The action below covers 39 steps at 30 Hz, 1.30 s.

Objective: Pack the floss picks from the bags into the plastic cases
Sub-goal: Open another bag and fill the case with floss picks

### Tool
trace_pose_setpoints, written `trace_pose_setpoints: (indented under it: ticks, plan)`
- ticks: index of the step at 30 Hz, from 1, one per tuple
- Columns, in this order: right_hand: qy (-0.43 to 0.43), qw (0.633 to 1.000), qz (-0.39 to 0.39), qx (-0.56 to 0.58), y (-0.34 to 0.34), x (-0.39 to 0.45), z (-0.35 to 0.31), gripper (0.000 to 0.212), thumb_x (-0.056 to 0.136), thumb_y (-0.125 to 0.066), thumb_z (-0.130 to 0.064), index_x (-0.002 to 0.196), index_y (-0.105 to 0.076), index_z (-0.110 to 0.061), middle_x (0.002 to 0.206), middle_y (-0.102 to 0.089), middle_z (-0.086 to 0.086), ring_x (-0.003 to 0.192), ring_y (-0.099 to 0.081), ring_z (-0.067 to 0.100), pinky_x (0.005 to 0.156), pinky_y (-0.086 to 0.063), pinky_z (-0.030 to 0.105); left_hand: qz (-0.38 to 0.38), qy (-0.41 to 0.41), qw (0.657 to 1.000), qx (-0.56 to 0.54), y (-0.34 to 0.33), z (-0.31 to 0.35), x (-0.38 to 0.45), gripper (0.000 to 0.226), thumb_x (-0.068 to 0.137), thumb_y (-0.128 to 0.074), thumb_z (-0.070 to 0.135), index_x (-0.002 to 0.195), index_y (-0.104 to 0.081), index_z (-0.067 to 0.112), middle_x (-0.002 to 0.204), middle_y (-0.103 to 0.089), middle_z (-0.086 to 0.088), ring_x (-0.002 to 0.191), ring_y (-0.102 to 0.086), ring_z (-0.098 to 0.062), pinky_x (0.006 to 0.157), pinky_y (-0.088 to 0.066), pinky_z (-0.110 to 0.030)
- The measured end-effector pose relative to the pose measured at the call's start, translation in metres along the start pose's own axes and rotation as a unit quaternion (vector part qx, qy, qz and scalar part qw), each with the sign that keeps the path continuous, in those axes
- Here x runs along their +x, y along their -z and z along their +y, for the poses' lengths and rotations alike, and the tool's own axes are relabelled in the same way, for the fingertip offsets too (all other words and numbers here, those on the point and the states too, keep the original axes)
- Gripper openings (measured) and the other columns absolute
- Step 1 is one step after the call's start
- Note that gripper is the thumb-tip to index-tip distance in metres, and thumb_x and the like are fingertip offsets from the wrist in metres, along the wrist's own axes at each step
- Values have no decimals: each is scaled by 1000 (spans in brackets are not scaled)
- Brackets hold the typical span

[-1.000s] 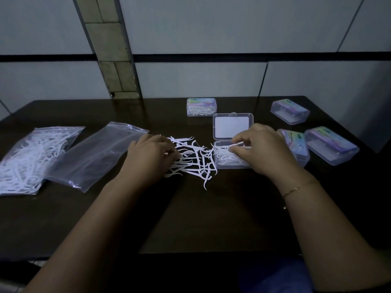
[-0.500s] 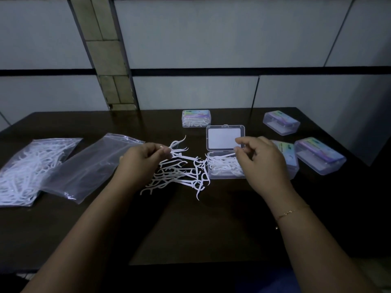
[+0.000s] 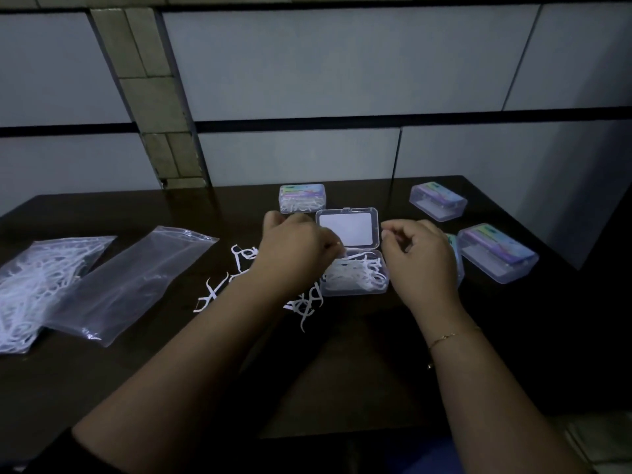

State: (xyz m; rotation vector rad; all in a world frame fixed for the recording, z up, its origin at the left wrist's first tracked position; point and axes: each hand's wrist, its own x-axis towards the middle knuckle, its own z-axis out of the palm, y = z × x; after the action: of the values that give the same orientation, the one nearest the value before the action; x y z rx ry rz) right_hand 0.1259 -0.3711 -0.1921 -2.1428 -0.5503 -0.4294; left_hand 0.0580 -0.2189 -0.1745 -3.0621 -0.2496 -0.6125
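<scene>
Over the dark tabletop [image 3: 342, 371] we see the left hand [image 3: 294, 251] pinching white floss picks into the open clear plastic case [image 3: 355, 271], lid propped back for access, right hand [image 3: 420, 258] loosely curled, apparently empty, loose picks [image 3: 307, 304] heaped alongside.

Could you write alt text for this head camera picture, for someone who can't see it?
A person's left hand reaches over an open plastic case of white floss picks, right hand beside it, on a dark table.
</scene>
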Motion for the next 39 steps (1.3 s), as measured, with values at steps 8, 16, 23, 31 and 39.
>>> trace_pose_setpoints:
  ticks: [8, 16, 23, 31, 39]
  plan:
    - [-8, 1000, -28, 12, 3, 3, 1, 21, 93, -54, -14, 109, -68, -14, 108, -58, 3, 100, -55, 18, 82, -46, 27, -71, 2, 988, -136, -14, 8, 3, 50, 90, -54, 46, 137, -48, 28, 145, -43, 7, 134, -36, -14, 107, -26, -37]
    - [13, 976, -121, -179, 12, -2, -1, 32, 96, -45, -22, 125, -60, -24, 127, -57, -2, 123, -38, 19, 99, -32, 36, -149, 163, 970, -100, -5, 0, -44, 100, 71, -30, 80, 151, -12, 22, 158, -14, 6, 144, -8, -14, 114, -7, -47]
    - [3, 937, -202, -286, 5, -3, -5, 38, 93, -51, -24, 131, -52, -29, 131, -53, -4, 126, -33, 22, 97, -27, 42, -161, 131, 973, -105, -14, 8, -50, 92, 82, -34, 73, 151, -9, 18, 158, -13, 5, 145, -4, -12, 113, -6, -43]
    - [8, 925, -204, -320, -3, 0, -4, 38, 93, -55, -26, 128, -54, -39, 127, -54, -2, 123, -34, 26, 95, -30, 43, -78, 78, 991, -78, -19, 10, -49, 62, 91, -32, 61, 145, -33, 30, 152, -29, 14, 142, -8, -10, 105, -11, -37]
    - [-1, 938, -206, -278, -5, 0, -1, 34, 96, -48, -22, 120, -58, -43, 125, -49, 0, 123, -33, 26, 98, -27, 43, -84, 59, 995, 1, -23, 10, -47, 53, 97, -23, 54, 145, -27, 34, 157, -13, 7, 143, -2, -16, 109, -14, -44]
